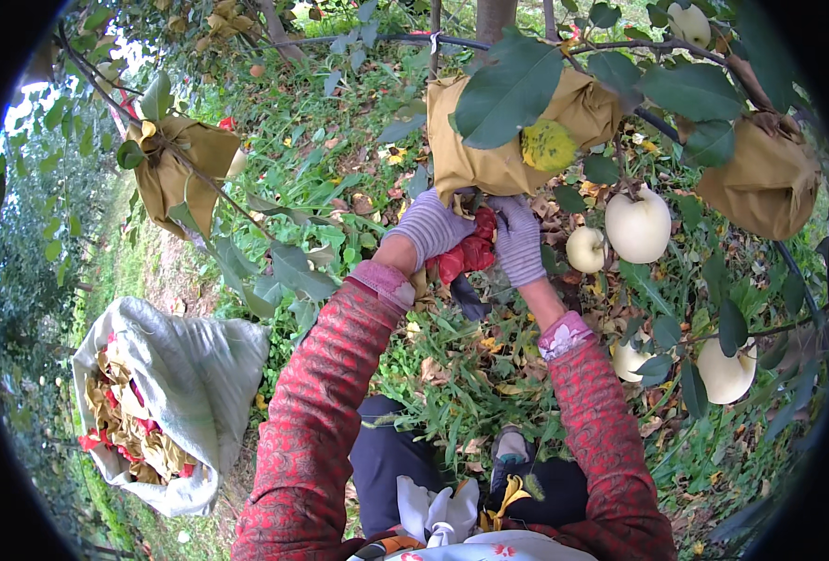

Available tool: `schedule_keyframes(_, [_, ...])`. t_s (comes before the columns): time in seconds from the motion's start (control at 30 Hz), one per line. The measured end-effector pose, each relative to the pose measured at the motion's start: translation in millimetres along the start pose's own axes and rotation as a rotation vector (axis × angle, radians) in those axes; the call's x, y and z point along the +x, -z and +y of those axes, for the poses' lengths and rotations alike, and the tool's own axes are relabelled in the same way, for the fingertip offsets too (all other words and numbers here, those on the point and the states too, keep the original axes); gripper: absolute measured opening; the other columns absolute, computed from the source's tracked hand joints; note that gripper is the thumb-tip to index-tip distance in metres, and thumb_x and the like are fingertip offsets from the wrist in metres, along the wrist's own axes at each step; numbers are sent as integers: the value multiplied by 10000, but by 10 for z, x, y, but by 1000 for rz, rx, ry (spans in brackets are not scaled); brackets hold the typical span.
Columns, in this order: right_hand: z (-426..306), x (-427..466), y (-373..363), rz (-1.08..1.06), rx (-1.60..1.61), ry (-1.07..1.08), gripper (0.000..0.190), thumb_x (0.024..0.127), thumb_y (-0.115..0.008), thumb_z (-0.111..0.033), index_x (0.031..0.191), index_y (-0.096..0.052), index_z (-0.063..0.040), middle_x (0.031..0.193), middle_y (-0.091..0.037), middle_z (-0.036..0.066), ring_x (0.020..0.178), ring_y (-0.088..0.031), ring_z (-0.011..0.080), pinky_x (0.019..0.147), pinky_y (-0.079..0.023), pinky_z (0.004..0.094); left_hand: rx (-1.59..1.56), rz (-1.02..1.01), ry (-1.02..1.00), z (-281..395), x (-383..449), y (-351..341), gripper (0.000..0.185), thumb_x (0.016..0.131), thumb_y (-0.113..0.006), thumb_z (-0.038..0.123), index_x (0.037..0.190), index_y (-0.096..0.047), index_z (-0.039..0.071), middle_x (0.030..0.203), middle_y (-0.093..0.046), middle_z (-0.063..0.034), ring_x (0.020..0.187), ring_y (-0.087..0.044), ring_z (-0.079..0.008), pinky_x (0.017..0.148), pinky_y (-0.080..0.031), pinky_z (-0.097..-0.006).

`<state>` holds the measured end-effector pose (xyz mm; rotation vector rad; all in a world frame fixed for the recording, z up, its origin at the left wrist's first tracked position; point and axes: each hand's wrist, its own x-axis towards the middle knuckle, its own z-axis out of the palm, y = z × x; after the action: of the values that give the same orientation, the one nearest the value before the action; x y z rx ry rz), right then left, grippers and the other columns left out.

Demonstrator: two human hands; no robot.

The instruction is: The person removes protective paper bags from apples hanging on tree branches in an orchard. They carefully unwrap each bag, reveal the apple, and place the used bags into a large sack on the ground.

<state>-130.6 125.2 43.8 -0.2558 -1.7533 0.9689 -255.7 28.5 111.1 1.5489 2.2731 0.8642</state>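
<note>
My left hand (430,226), in a striped knit glove, is closed around crumpled red paper (465,258) with a scrap of brown paper. My right hand (517,237), gloved alike, touches the red paper's other side. Both hands are just below a brown paper fruit bag (481,165) hanging from the branch, partly covered by a large leaf (509,91). The bag's lower edge hides some of my fingertips, so the right hand's grip is unclear. Right of my hands hang a large pale apple (637,226) and a smaller one (585,249).
An open white woven sack (197,379) full of brown and red paper stands at the left. More bagged fruit hangs left (179,168) and right (761,179). A dark hose (386,37) crosses behind. Pale apples (726,372) hang lower right, above leaf-strewn grass.
</note>
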Motion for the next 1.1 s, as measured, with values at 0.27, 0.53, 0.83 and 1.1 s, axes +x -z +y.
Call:
schedule_keyframes(0.27, [26, -28, 1, 10, -94, 2, 155, 757, -578, 58, 905, -597, 17, 876, -595, 198, 836, -582, 382, 775, -475, 417, 15, -56, 10, 199, 32, 11, 247, 792, -663, 147, 1018, -648, 48, 934, -683, -110, 828, -624, -233, 788, -511, -327])
schedule_keyframes(0.53, [174, -32, -150, 168, -83, -191, 114, 779, -598, -37, 876, -629, 13, 783, -623, 171, 761, -611, 327, 739, -488, 381, -136, -38, 69, 114, -125, 54, 274, 739, -703, 125, 987, -648, 24, 855, -677, -114, 760, -611, -191, 736, -511, -327])
schedule_keyframes(0.83, [808, -79, -157, 303, 721, -966, 144, 856, -638, -115, 987, -623, -57, 790, -613, 4, 611, -521, 86, 548, -482, 241, 111, -126, 396, -132, -873, 209, 292, 722, -715, 165, 953, -638, 5, 814, -663, -162, 726, -631, -222, 733, -510, -340])
schedule_keyframes(1.1, [833, -31, -330, 139, 626, -720, 309, 812, -689, -198, 1038, -616, 0, 878, -611, 27, 742, -549, 126, 681, -466, 259, 155, 57, 285, -94, -768, 222, 320, 727, -758, 194, 943, -620, 2, 944, -636, -171, 792, -636, -272, 756, -513, -355])
